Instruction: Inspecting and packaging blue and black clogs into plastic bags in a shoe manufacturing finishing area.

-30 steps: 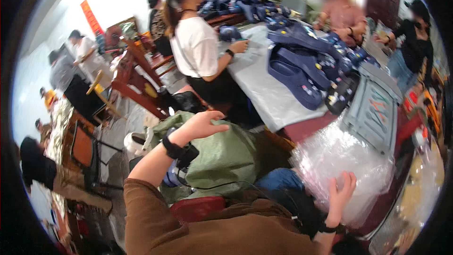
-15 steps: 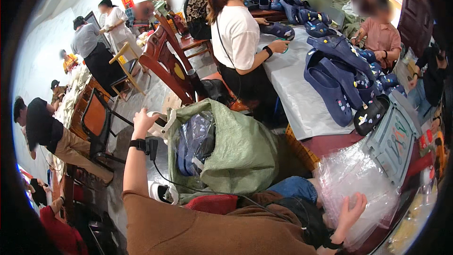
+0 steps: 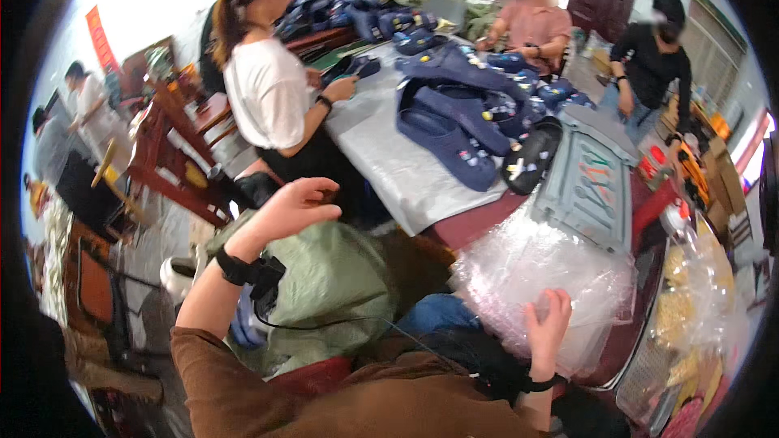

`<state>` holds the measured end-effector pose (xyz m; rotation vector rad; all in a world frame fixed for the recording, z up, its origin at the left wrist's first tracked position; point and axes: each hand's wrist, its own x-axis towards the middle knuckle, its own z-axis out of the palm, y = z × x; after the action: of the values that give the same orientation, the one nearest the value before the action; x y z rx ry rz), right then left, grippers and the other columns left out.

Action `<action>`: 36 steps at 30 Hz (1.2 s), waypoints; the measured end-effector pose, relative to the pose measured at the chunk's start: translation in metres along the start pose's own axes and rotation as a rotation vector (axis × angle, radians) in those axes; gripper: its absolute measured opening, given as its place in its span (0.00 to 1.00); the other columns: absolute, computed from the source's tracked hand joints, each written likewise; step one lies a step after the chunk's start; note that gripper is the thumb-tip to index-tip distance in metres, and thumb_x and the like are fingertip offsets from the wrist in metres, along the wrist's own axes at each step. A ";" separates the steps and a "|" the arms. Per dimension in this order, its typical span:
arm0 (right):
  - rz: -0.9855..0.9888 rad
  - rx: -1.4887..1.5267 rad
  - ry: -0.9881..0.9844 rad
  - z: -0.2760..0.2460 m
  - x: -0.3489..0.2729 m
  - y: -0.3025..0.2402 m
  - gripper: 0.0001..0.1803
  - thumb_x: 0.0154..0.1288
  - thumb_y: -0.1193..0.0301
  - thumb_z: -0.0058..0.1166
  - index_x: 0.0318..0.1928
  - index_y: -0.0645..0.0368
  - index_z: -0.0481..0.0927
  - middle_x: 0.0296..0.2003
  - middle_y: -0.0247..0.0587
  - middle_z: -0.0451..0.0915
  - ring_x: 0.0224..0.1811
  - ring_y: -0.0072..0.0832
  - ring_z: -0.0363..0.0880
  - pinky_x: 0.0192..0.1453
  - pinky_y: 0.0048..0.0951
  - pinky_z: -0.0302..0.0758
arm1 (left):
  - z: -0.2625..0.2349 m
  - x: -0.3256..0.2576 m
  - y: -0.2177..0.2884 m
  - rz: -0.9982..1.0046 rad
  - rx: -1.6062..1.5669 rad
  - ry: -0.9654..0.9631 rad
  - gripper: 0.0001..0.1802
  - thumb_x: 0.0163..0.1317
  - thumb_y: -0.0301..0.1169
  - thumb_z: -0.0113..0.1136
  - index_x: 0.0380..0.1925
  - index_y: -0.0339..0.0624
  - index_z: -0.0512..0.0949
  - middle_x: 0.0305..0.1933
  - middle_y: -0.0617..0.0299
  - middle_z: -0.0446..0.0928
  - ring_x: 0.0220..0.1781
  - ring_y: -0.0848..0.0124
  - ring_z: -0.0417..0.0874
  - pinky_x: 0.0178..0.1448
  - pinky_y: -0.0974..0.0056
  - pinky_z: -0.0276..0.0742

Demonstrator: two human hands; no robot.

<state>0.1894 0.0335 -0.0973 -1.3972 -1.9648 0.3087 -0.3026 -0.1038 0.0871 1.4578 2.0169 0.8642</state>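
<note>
Plastic bags (image 3: 540,264), clear and shiny, lie in a loose heap to our right, at the near end of the table (image 3: 365,150). Our right hand (image 3: 550,326) is over the heap's right side, fingers loosely bent and thumb apart; we see nothing gripped in it, and we cannot tell whether it touches the plastic. Our left hand (image 3: 296,209) is half open above the green sack (image 3: 337,276), its fingers curved, the thumb spread from them, and nothing in its hold. We wear a dark band on each wrist, and a thin black cable (image 3: 324,324) runs from the left one across the sack.

Just beyond the bags is a gray panel (image 3: 588,186) with coloured shapes. Next to it sits a black clog (image 3: 531,156), near the large blue clogs (image 3: 450,134) on the table's pale cover. Across to the left, a co-worker in a white shirt (image 3: 264,93) holds a dark shoe (image 3: 363,67).
</note>
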 end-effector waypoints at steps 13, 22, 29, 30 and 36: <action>-0.029 -0.018 0.074 -0.001 -0.001 -0.006 0.26 0.59 0.62 0.66 0.55 0.63 0.79 0.59 0.60 0.72 0.61 0.57 0.70 0.65 0.53 0.68 | 0.140 0.246 0.068 0.408 0.565 0.401 0.48 0.53 0.50 0.75 0.69 0.39 0.65 0.65 0.29 0.67 0.64 0.34 0.71 0.67 0.42 0.73; -0.036 -0.003 0.153 0.006 -0.002 -0.005 0.27 0.56 0.60 0.67 0.53 0.62 0.80 0.59 0.59 0.73 0.60 0.55 0.72 0.62 0.51 0.70 | 0.151 0.356 0.050 0.028 0.311 0.229 0.74 0.42 0.60 0.79 0.79 0.41 0.42 0.57 0.34 0.80 0.58 0.44 0.83 0.62 0.51 0.79; -0.017 -0.031 0.160 0.001 -0.003 -0.008 0.26 0.57 0.60 0.67 0.53 0.61 0.80 0.58 0.57 0.73 0.59 0.53 0.73 0.62 0.49 0.70 | 0.173 0.365 0.020 0.122 0.056 0.374 0.48 0.41 0.33 0.76 0.62 0.47 0.58 0.49 0.34 0.82 0.53 0.40 0.85 0.60 0.50 0.79; -0.017 -0.040 0.151 0.001 -0.003 -0.008 0.25 0.58 0.60 0.66 0.53 0.61 0.80 0.58 0.57 0.73 0.59 0.53 0.73 0.62 0.49 0.70 | 0.173 0.363 0.014 0.133 0.015 0.383 0.44 0.43 0.31 0.73 0.60 0.47 0.58 0.47 0.35 0.82 0.51 0.40 0.85 0.58 0.49 0.80; 0.003 -0.033 0.143 -0.001 -0.005 -0.009 0.25 0.61 0.59 0.65 0.55 0.61 0.80 0.60 0.55 0.73 0.61 0.53 0.72 0.64 0.49 0.70 | 0.175 0.318 -0.019 0.195 -0.205 0.525 0.30 0.52 0.27 0.76 0.46 0.46 0.62 0.38 0.51 0.77 0.41 0.61 0.83 0.47 0.58 0.78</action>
<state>0.1842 0.0249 -0.0935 -1.4040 -1.8586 0.1737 -0.2854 0.2303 -0.0546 1.4301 2.0737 1.6258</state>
